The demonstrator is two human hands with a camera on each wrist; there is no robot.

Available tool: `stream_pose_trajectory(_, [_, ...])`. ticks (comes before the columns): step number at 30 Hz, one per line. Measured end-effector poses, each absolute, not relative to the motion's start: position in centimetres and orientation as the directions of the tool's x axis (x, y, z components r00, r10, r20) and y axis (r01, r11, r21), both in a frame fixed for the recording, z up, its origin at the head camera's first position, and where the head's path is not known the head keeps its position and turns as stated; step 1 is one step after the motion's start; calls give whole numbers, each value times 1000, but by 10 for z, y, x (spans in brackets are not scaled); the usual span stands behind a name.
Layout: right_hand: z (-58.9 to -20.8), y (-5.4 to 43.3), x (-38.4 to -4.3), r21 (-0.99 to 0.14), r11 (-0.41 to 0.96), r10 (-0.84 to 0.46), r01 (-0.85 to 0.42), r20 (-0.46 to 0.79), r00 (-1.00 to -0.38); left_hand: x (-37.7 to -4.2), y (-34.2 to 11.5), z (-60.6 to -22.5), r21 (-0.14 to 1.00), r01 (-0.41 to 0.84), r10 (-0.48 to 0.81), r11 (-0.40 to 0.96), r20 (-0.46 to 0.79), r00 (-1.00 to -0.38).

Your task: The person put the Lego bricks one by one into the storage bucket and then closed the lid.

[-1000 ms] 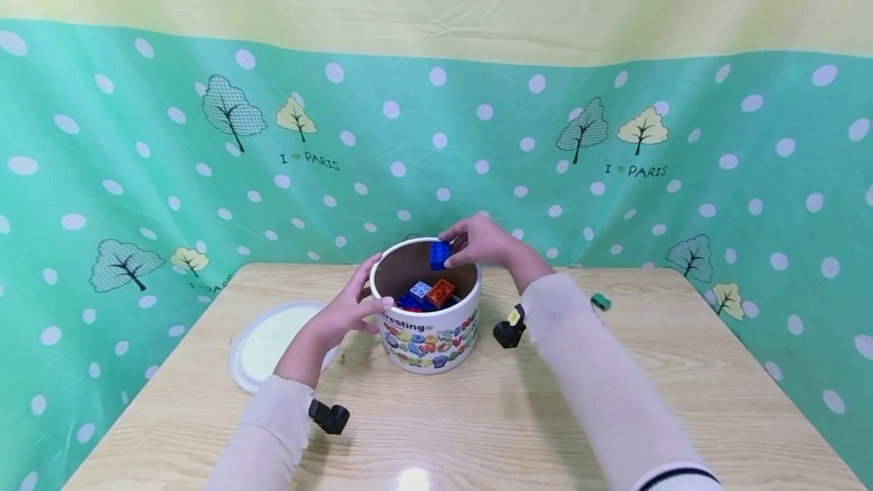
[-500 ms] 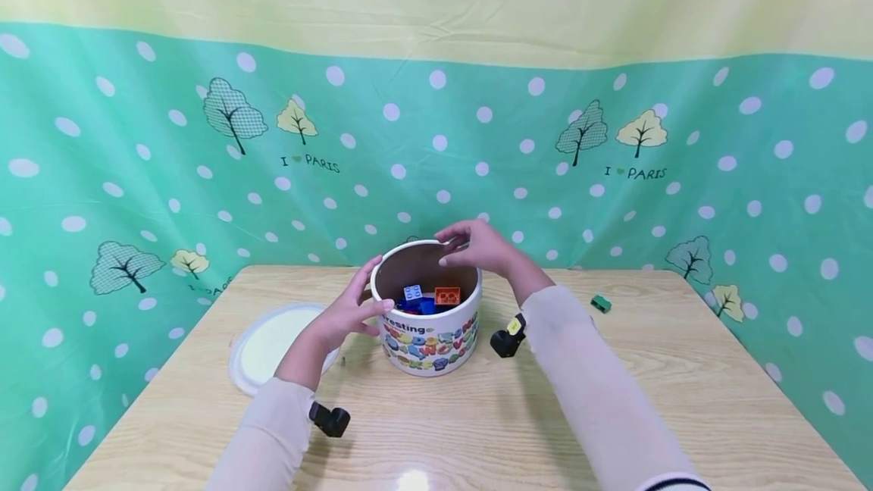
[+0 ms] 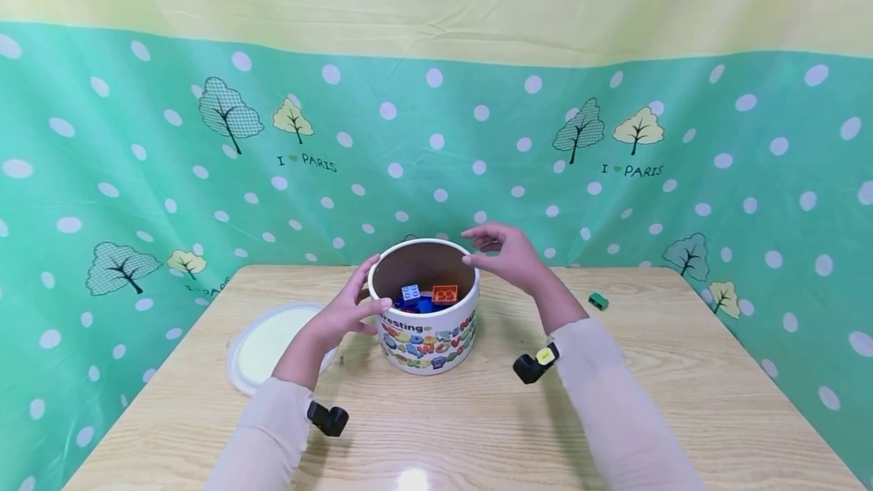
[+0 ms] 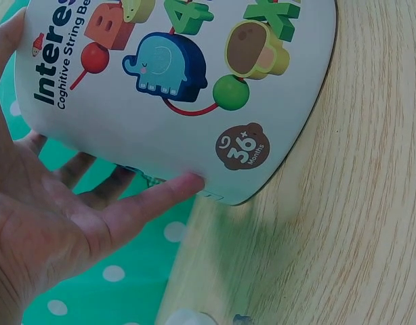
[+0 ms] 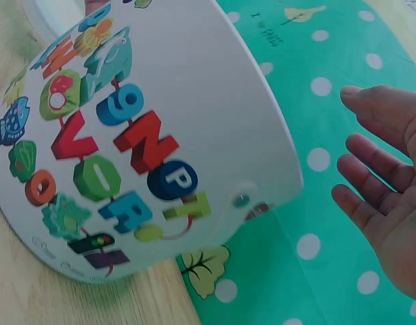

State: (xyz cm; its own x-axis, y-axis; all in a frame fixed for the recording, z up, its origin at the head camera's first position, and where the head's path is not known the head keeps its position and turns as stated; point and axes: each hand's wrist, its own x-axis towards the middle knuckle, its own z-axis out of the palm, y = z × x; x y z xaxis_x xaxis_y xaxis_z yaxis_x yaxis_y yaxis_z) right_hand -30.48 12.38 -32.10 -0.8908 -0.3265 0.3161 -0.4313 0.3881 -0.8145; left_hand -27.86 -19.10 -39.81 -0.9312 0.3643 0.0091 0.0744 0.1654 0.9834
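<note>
A round white bucket point(image 3: 427, 339) printed with colourful letters stands on the table. Several toy bricks lie inside it, including a light blue brick point(image 3: 410, 292), an orange brick point(image 3: 445, 294) and dark blue pieces. My left hand point(image 3: 344, 315) holds the bucket's left side, thumb at the front rim and fingers spread round the wall; the left wrist view shows one finger point(image 4: 160, 196) lying against the print. My right hand point(image 3: 508, 254) hovers just beyond the right rim, holding nothing. Its fingers are loosely bent and apart from the bucket in the right wrist view.
A round white lid point(image 3: 273, 347) lies on the table left of the bucket. A green brick point(image 3: 598, 301) lies to the right, towards the back edge. The wooden table point(image 3: 464, 430) meets a green dotted cloth point(image 3: 436, 120) behind it.
The right hand has let go of a dark blue brick over the bucket, then moved right, off the opening. The bricks inside lie differently. The left hand has stayed on the bucket.
</note>
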Motion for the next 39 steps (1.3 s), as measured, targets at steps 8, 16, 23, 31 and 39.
stream_pose_trajectory(8, [-328,151,-289,-778,432,-303,-455,350,-886,-277,-191,-397,984,74,364,164,9,-931])
stream_pose_trajectory(16, [-335,176,-277,-781,430,-288,-452,356,-889,-277,-190,-398,982,81,363,169,14,-932])
stream_pose_trajectory(23, [-346,201,-270,-773,442,-257,-455,376,-890,-278,-190,-399,985,83,366,153,22,-930])
stream_pose_trajectory(31, [-358,228,-265,-781,481,-169,-399,364,-916,-278,-191,-399,984,85,364,156,23,-931])
stream_pose_trajectory(39, [-373,254,-259,-780,531,-71,-331,349,-934,-278,-190,-398,984,88,372,154,25,-928])
